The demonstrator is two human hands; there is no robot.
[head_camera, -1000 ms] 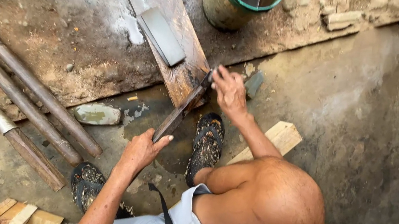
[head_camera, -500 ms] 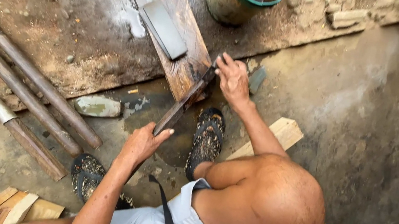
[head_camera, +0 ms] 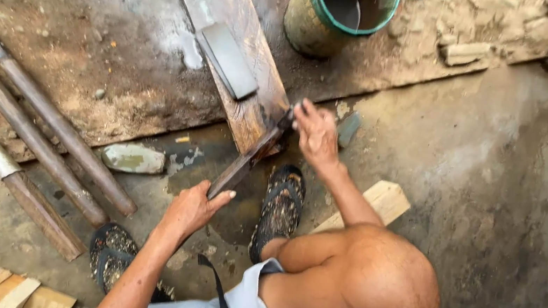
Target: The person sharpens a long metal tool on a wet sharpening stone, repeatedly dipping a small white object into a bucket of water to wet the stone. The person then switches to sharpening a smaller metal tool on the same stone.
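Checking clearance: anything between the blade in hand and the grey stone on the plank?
Nothing visible. The left hand holds the long dark blade's handle end, and the right hand presses its far end at the near end of the worn wooden plank. The flat grey rectangular stone lies further up, bare wood between.

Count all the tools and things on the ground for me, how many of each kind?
Long-handled tools: 3
Blade held by left hand and right hand: 1
Grey sharpening stone: 1
Wooden plank: 1
Green-rimmed bucket: 1
Sandals: 2
Total: 9
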